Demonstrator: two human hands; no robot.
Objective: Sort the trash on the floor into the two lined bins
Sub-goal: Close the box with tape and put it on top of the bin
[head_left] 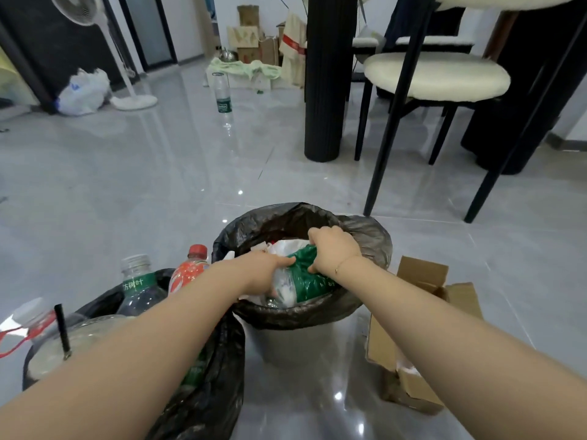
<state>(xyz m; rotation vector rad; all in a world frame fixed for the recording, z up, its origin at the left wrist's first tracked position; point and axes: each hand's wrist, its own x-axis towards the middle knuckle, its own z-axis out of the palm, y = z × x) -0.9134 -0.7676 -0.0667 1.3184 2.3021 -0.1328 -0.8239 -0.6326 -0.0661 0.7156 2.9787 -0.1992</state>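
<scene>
Both hands are positioned inside the mouth of the right-hand bin (317,341), a grey container fitted with a black liner (365,239) folded over its rim. The left hand (265,274) and the right hand (332,249) each grip a crumpled green-and-clear plastic wrapper (306,276), fingers curled into the material; the wrapper lies on top of white crumpled trash (286,246) already inside this bin. A thin bracelet (341,265) circles the right wrist. The left-hand bin (203,392), also lined in black plastic, stands just beside the first at lower left and touches it at the liner. It holds upright bottles: a clear bottle with a green label (138,284), a bottle with an orange label and red cap (190,268), and, nearer the frame edge, a clear cup with a black straw (62,328). An open cardboard box (422,312) sits on the floor (158,173) just to the right of the right-hand bin. Farther away, a clear plastic bottle with a green label (222,96) stands upright on the floor, well apart from both bins. Beyond it are a white plastic bag (84,93), a white standing fan (133,101), stacked cardboard boxes (251,42), a black column (324,77), and chairs with white seats (435,77).
</scene>
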